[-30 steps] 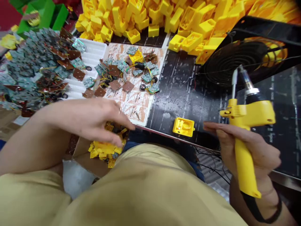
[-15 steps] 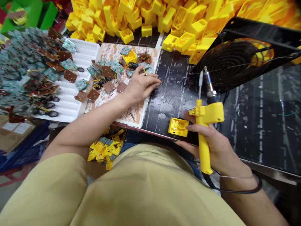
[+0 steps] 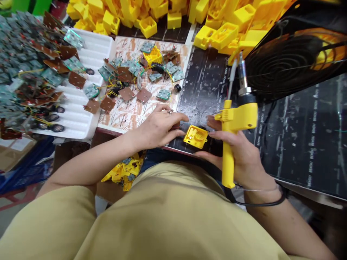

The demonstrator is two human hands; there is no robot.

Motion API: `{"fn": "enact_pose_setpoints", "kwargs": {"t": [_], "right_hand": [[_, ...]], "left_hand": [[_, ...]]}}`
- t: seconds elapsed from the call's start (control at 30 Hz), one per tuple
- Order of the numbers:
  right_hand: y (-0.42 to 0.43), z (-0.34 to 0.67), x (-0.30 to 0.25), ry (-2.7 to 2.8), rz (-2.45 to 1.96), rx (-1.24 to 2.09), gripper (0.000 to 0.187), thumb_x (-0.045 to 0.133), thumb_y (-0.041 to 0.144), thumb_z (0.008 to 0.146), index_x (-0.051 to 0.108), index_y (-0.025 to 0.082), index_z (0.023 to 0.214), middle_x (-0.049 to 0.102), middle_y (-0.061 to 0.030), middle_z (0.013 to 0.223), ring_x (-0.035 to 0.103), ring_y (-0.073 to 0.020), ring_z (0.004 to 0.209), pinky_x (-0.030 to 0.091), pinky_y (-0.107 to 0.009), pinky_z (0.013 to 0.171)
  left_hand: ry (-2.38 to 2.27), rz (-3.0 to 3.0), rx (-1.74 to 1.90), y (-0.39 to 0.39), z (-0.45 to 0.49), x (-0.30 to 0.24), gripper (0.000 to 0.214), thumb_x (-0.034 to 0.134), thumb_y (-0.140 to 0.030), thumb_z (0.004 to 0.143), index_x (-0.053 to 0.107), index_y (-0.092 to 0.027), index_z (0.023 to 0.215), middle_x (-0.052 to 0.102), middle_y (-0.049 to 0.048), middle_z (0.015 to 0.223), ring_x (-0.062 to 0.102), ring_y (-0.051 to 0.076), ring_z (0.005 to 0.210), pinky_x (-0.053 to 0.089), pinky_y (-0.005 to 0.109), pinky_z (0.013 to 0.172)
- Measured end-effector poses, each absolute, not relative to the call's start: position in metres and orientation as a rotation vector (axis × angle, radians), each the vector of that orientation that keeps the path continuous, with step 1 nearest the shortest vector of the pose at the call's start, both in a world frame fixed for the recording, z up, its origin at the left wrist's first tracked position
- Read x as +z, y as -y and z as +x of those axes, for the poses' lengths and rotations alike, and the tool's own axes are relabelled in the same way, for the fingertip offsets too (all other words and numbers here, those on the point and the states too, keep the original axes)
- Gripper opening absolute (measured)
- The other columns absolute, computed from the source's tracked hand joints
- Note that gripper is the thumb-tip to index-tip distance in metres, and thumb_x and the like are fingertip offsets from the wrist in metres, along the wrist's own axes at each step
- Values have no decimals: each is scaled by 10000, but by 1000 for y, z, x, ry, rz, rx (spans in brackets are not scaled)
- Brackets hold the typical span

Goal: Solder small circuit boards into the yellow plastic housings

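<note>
My right hand (image 3: 241, 151) grips a yellow soldering gun (image 3: 229, 144), its metal tip and a thin feed tube pointing away from me. The right fingertips reach to the right edge of a small yellow plastic case (image 3: 196, 137), which lies hollow side up on the black bench and shows a round grille of holes inside. Just left of that case is my left hand (image 3: 162, 126), its thumb and index finger apart and nothing visible between them. Beyond the left hand lies a green circuit board (image 3: 164, 94) with a small black round part (image 3: 177, 87) beside it.
Circuit boards with wires are heaped on a white foam tray (image 3: 89, 47) at left. More boards lie on the patterned board (image 3: 119, 119). Yellow cases (image 3: 173, 20) are piled at the back. A black fan (image 3: 279, 68) stands at right. Yellow parts (image 3: 124, 171) sit below the bench edge.
My left hand has drawn back from the boards toward the yellow case, uncovering the green board. The case has shifted slightly left and turned, with my right hand and the soldering gun close by.
</note>
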State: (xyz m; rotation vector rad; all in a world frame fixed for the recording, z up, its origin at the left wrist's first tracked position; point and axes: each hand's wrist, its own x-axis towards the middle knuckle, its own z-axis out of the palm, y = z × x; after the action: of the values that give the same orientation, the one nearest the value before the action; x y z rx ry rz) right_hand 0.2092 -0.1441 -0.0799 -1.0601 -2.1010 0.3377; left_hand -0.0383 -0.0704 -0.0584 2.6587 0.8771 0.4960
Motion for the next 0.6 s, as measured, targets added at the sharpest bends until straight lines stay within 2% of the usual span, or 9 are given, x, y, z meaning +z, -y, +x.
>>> {"fn": "enact_pose_setpoints", "kwargs": {"t": [0.1, 0.17, 0.27, 0.33, 0.4, 0.5, 0.6], "right_hand": [[149, 212, -74, 2064, -1079, 350, 638, 837, 253, 744, 507, 256, 1290, 622, -121, 1340, 643, -278, 1189, 542, -481, 1041], [153, 213, -71, 2022, -1071, 295, 614, 841, 184, 727, 541, 241, 1260, 676, -102, 1255, 675, -252, 1126, 571, -417, 996], [158, 215, -68, 1945, -1057, 195, 505, 816, 62, 712, 624, 219, 1152, 752, -36, 1012, 725, -175, 901, 602, -272, 847], [160, 218, -67, 1891, -1051, 162, 439, 814, 30, 695, 667, 209, 1069, 750, -7, 898, 716, -144, 782, 594, -222, 766], [161, 222, -65, 1869, -1040, 161, 358, 813, 56, 711, 694, 220, 1005, 740, 12, 832, 708, -137, 729, 589, -211, 714], [162, 228, -59, 1888, -992, 208, 198, 706, 185, 868, 714, 247, 1056, 737, 21, 777, 712, -146, 695, 590, -226, 659], [174, 241, -54, 1857, -1033, 255, 335, 593, 382, 956, 651, 273, 1267, 743, 13, 784, 712, -170, 655, 598, -268, 606]], "left_hand": [[-885, 2697, 480, 79, -48, -59, 241, 562, -311, 951, 641, -178, 1135, 754, 70, 992, 666, 207, 998, 367, 445, 1106], [-929, 2717, 502, 83, -56, -58, 266, 557, -281, 947, 624, -183, 1186, 747, 88, 1089, 639, 217, 1129, 337, 465, 1148], [-1006, 2702, 573, 86, -63, -58, 233, 528, -240, 963, 645, -187, 1157, 754, 85, 1087, 657, 203, 1126, 316, 498, 1171], [-1050, 2673, 572, 87, -64, -57, 209, 505, -238, 975, 684, -209, 1078, 764, 63, 1030, 677, 199, 1090, 304, 534, 1174], [-1075, 2646, 540, 86, -62, -56, 226, 490, -255, 983, 712, -236, 1024, 765, 40, 970, 680, 202, 1073, 286, 565, 1175], [-1058, 2642, 485, 84, -57, -52, 263, 471, -280, 993, 729, -244, 1034, 755, 35, 936, 676, 198, 1019, 305, 557, 1161], [-1001, 2719, 435, 81, -53, -49, 323, 417, -271, 1002, 721, -218, 1100, 734, 57, 954, 658, 187, 960, 385, 494, 1109]]}}
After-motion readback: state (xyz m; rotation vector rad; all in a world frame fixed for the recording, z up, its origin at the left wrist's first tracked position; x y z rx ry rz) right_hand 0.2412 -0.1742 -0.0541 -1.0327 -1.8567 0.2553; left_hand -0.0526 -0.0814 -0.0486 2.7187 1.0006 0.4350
